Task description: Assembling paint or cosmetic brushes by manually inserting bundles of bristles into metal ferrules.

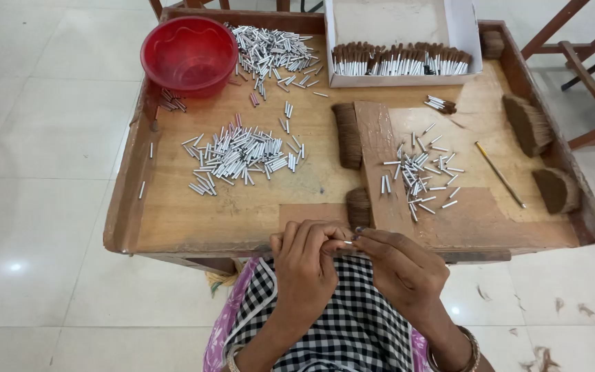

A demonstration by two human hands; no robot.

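My left hand (304, 265) and my right hand (402, 267) meet at the near edge of the wooden tray table (242, 213). Between their fingertips they pinch one small silver metal tube (345, 243). Just beyond the fingers lies a brown tuft of bristle hair (359, 207) beside a flat wooden block (379, 162). A second, longer bristle bundle (347, 136) rests along that block's left side. A scatter of loose silver tubes (418, 176) lies to the right of the block.
A bigger heap of tubes (241, 155) lies at centre left, another heap (273, 52) by a red plastic bowl (189, 54). A white box (401, 65) holds several finished tufted tubes. Bristle piles (528, 124) and a thin stick (498, 173) sit at the right.
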